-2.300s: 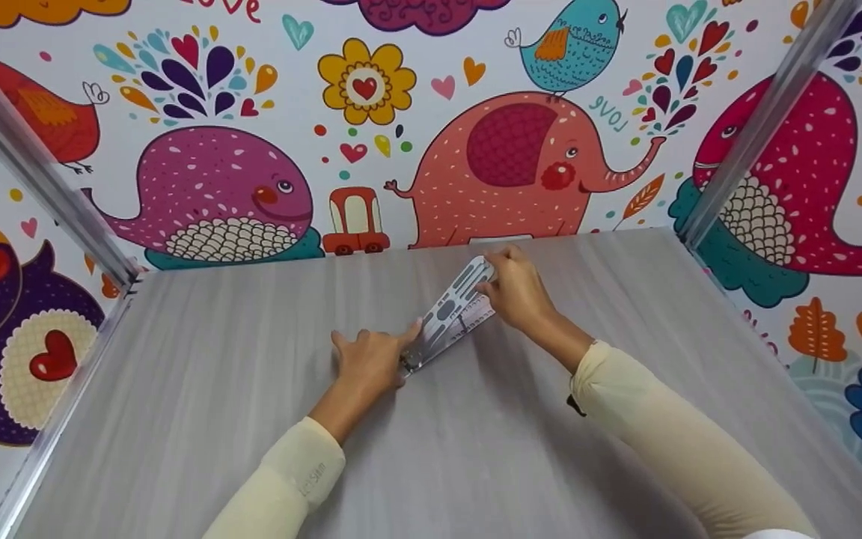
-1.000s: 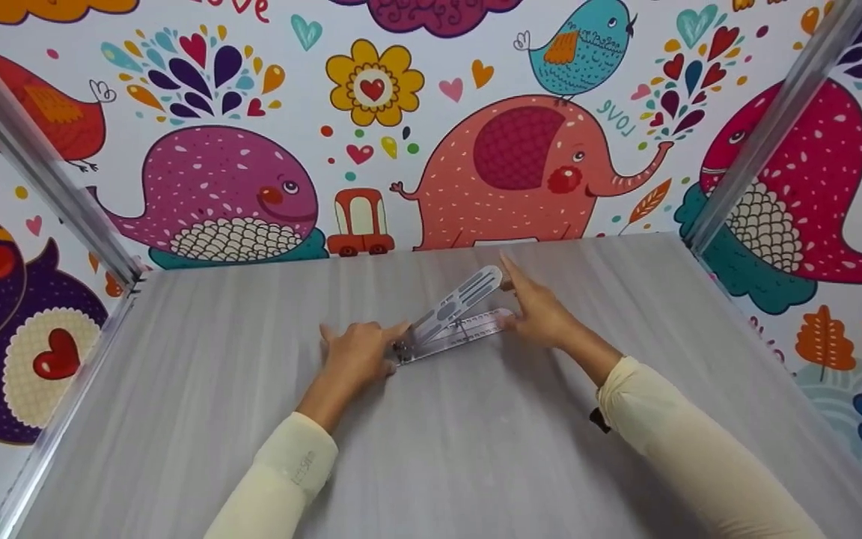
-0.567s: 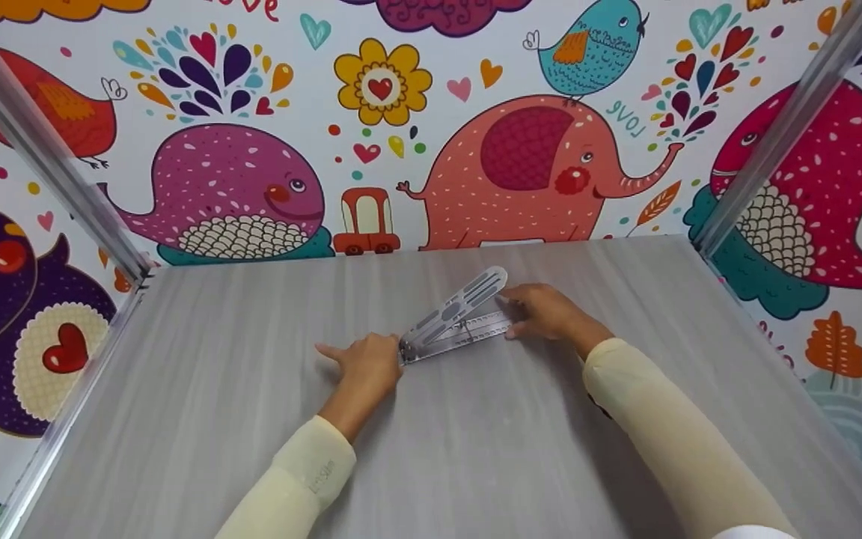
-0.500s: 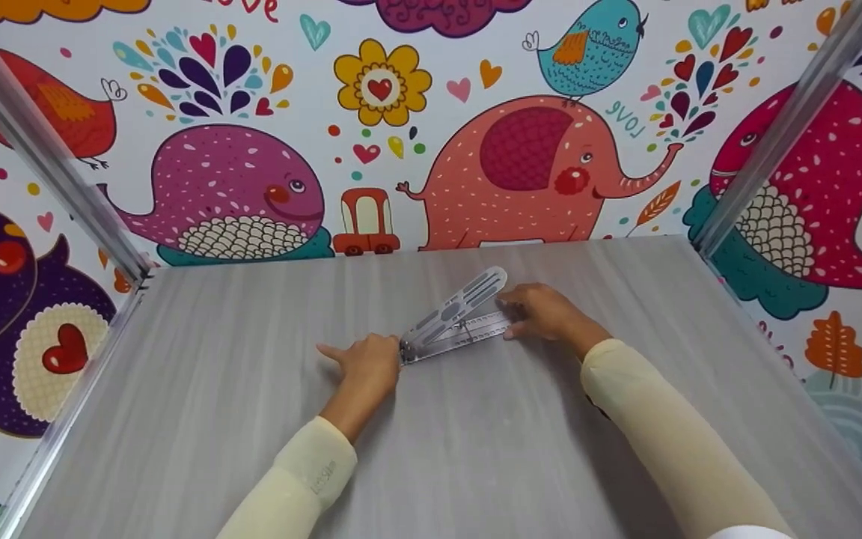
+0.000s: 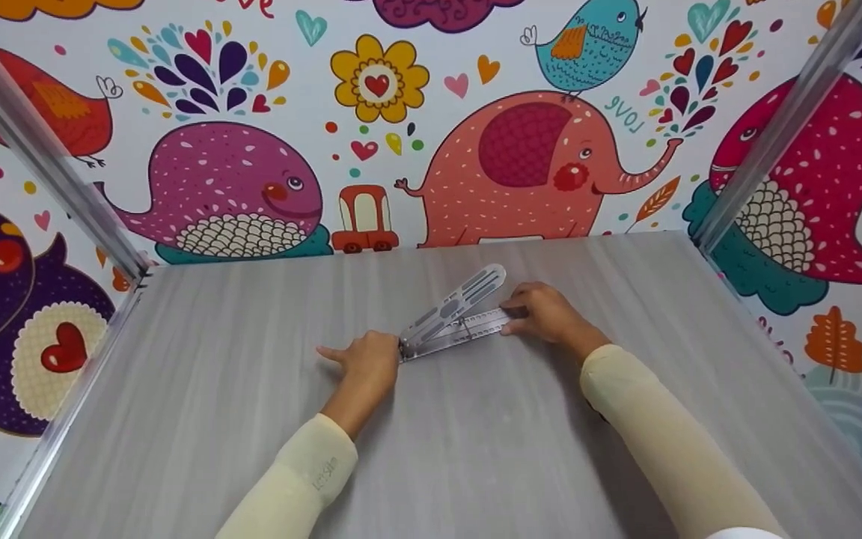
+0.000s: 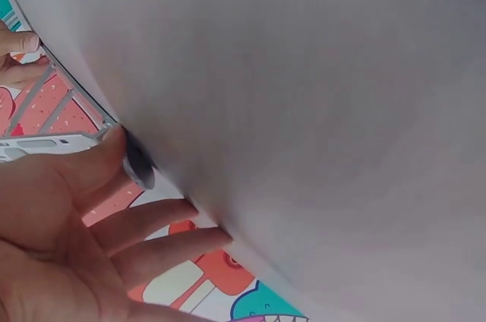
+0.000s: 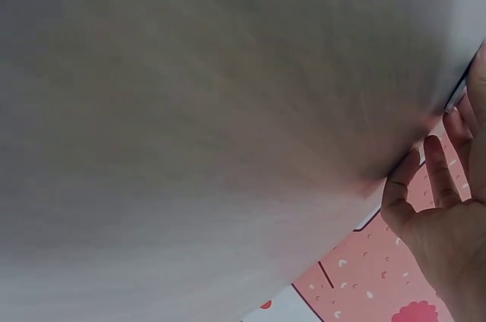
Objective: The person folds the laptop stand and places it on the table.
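A grey, slotted folding stand [image 5: 452, 307] lies on the table, hinged at its left end. Its upper plate tilts up over a notched base [image 5: 480, 325], and a thin strut shows between the two. At the hinge end my left hand [image 5: 371, 363] holds the stand; in the left wrist view the thumb [image 6: 102, 162] presses beside a grey rounded lip [image 6: 138, 166], with the other fingers spread. My right hand [image 5: 551, 314] grips the base's right end between thumb and fingers. The raised plate's tip stands free of both hands. The gripped ends are partly hidden.
A grey wood-grain table [image 5: 461, 449] lies under both arms. Behind it rises a wall with cartoon prints [image 5: 506, 172]. Metal posts [image 5: 783, 127] stand at the back corners, and a metal rail [image 5: 64, 412] runs along the left edge.
My right hand has let go of the upper plate and moved down to the base's right end. The base has turned flatter, and the plate stays raised. My left hand remains at the hinge.
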`<state>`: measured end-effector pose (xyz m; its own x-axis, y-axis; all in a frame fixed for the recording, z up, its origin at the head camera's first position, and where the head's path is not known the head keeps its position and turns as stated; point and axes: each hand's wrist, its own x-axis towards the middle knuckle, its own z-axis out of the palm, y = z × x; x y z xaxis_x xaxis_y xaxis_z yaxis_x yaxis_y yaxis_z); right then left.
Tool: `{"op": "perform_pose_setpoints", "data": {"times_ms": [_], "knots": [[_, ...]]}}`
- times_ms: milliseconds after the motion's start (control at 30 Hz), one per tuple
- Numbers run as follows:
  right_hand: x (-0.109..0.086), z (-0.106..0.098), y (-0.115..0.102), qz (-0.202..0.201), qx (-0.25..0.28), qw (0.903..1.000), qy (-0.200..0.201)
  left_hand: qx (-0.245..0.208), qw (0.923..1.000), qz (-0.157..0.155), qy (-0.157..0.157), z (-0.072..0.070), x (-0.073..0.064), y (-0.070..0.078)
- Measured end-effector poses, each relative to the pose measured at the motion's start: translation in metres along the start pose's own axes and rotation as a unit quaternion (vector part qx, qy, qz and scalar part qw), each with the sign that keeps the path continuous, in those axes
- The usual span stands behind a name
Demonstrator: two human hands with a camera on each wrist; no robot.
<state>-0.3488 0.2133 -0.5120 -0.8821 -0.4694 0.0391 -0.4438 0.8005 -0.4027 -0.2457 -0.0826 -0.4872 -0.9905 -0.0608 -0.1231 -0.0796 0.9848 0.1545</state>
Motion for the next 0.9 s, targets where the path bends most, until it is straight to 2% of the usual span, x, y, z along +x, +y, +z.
{"op": "perform_pose_setpoints", "data": {"times_ms": [167,300,533,700,900], "knots": [[-0.003,0.002,-0.002,0.005,0.002,0.9999,0.01,0.008,0.9999,0.0,-0.01,-0.003,0.002,0.0],[-0.008,0.004,-0.003,-0.002,0.001,0.9998,0.022,0.015,0.9999,0.005,-0.001,-0.004,0.002,0.001],[-0.025,0.005,-0.009,0.01,0.004,0.9998,0.018,0.069,0.9973,0.022,0.012,-0.003,0.005,0.0],[-0.035,0.005,-0.013,0.0,0.004,0.9996,0.029,0.087,0.9954,0.038,0.015,-0.005,0.014,-0.002],[-0.045,0.009,-0.019,-0.031,-0.009,0.9975,0.063,0.086,0.9933,0.061,0.048,0.001,0.028,-0.009]]}}
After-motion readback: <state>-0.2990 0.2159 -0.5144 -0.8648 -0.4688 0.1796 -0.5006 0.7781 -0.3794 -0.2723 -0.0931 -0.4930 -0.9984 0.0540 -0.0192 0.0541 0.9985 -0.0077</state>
